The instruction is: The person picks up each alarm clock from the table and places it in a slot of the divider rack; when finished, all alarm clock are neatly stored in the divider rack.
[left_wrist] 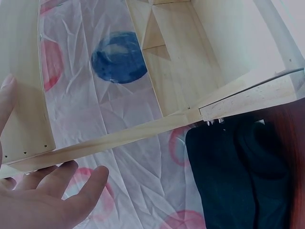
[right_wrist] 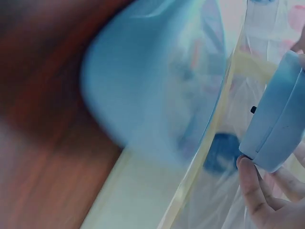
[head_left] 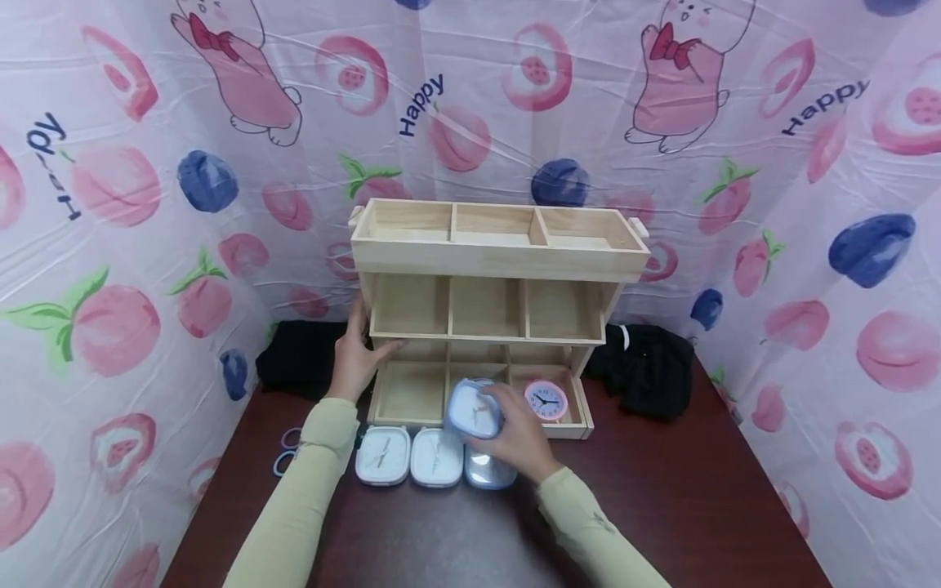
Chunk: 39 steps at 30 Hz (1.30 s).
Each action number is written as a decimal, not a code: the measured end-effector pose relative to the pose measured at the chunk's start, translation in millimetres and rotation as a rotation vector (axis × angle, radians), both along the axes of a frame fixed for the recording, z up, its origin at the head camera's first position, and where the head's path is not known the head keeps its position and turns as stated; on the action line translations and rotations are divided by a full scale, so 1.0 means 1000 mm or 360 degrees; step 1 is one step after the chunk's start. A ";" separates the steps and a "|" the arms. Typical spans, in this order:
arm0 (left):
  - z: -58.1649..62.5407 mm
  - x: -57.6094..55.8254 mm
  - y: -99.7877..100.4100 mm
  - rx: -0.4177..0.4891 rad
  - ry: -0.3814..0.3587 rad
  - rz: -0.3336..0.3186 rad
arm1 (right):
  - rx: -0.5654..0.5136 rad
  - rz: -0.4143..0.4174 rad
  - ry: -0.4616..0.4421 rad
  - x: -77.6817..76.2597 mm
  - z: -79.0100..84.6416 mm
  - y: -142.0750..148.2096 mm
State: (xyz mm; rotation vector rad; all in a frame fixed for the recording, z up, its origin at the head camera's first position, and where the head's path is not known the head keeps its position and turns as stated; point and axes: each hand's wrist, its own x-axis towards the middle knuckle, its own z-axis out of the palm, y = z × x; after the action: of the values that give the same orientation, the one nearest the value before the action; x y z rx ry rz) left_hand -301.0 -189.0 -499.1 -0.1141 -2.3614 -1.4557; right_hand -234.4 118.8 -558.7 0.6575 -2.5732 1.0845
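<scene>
My right hand [head_left: 520, 437] pinches a blue square alarm clock [head_left: 470, 412] by its sides, over the front of the bottom drawer [head_left: 412, 392]. In the right wrist view, the fingertips press the blue casing of this clock [right_wrist: 276, 117], and a small black knob shows on its back. My left hand [head_left: 353, 361] grips the left side of the tiered wooden organizer [head_left: 500, 263], thumb toward the middle tray and fingers behind the side strut [left_wrist: 105, 142]. Inside the drawer's right compartment stands a pink round clock [head_left: 546, 400].
Two white square clocks [head_left: 383, 456] and a blue one [head_left: 488, 469] lie in a row before the drawer. Scissors handles [head_left: 285, 463] show beside the left sleeve. Black cloth bundles [head_left: 647, 367] flank the organizer. Printed curtains [head_left: 470, 82] enclose the table.
</scene>
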 end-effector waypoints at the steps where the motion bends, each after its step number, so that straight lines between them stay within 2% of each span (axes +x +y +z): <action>1: 0.000 0.000 0.000 0.0002 0.0003 -0.0002 | 0.0015 0.0007 -0.0004 -0.004 0.001 -0.009; 9: 0.003 -0.001 0.005 0.0016 0.0017 0.0004 | 0.0184 0.0034 -0.0052 -0.033 0.003 -0.061; 20: 0.001 0.000 0.007 0.0047 0.0034 -0.0005 | 0.0344 -0.0028 -0.0170 -0.057 -0.003 -0.097; 25: 0.001 0.000 0.007 0.0050 0.0022 -0.0006 | 0.0480 -0.0044 -0.0159 -0.060 -0.008 -0.105; 31: 0.002 0.000 0.005 0.0039 0.0011 0.0004 | 0.0548 -0.0020 -0.0037 -0.060 -0.014 -0.110; 35: 0.002 0.001 0.003 0.0019 -0.0003 0.0024 | 0.0573 0.0013 0.0026 -0.056 -0.015 -0.109; 39: 0.002 0.002 0.001 0.0016 -0.0005 0.0029 | 0.0596 0.0042 0.0028 -0.047 -0.013 -0.102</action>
State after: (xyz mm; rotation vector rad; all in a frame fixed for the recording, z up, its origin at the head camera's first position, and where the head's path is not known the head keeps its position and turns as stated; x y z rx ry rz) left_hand -299.3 -187.9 -497.4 -0.0874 -2.3511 -1.4600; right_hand -281.4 16.5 -571.5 0.7812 -2.7839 0.5999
